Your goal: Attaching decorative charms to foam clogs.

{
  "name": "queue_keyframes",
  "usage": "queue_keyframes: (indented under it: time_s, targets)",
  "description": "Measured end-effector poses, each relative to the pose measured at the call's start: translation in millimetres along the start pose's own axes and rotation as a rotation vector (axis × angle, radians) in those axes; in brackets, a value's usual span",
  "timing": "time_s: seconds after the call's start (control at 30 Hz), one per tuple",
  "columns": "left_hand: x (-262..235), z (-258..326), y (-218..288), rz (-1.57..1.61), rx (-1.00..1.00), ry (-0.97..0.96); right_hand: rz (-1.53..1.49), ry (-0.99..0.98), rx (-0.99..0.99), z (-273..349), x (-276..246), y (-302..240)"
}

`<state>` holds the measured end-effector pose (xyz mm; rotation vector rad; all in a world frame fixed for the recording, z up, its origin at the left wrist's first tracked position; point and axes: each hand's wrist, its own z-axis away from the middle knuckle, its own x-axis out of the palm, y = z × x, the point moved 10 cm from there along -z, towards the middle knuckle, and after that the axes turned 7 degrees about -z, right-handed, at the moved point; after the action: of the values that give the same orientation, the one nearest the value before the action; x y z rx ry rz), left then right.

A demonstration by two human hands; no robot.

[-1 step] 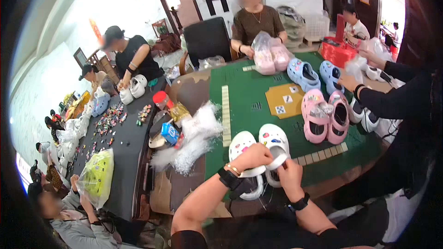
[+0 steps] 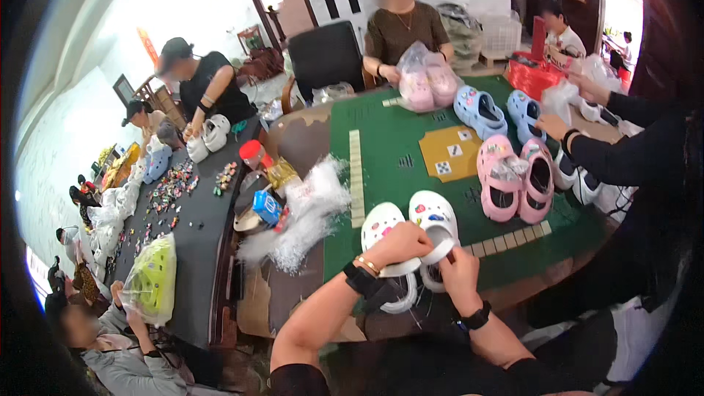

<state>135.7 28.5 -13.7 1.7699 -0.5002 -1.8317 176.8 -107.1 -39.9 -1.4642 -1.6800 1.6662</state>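
Observation:
A pair of white clogs with colourful charms lies at the near edge of a green-topped table, toes pointing away from me. My left hand (image 2: 402, 247) reaches over the left clog (image 2: 380, 221), its fingers closed at the heel strap (image 2: 441, 249) of the right clog (image 2: 432, 213). On that strap's other side, my right hand (image 2: 460, 273) pinches it between thumb and fingers. A loop-shaped white heel strap (image 2: 402, 298) of the left clog hangs toward me below my left hand. My fingers partly hide both clogs' openings.
Pink clogs (image 2: 500, 183) and blue clogs (image 2: 480, 111) stand to the right and beyond. Left lie a pile of clear plastic fasteners (image 2: 297, 231), a red-lidded jar (image 2: 253, 152) and a blue box (image 2: 267, 207). Co-workers handle bagged clogs around a dark table (image 2: 198, 227) scattered with charms.
The view has shifted slightly, so the scene sits a little higher and further left. Both my hands keep their hold on the strap.

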Motion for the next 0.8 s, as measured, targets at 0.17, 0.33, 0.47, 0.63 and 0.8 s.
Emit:
queue_keyframes:
  time_s: [0.17, 0.33, 0.47, 0.63, 0.8]
  targets:
    - [5, 4, -6, 0.075, -0.061, 0.006, -0.192, -0.002, 0.035, 3, 2, 5]
    - [5, 1, -5, 0.04, -0.075, -0.041, -0.138, 0.0, 0.089, 3, 3, 14]
    - [3, 1, -6, 0.024, -0.088, -0.024, -0.078, 0.013, 0.108, 2, 2, 14]
    - [4, 6, -9, 0.059, -0.121, 0.031, -0.086, 0.001, 0.055, 1, 1, 6]
    - [-10, 19, -8, 0.121, -0.098, 0.207, -0.266, -0.068, -0.001, 5, -6, -2]
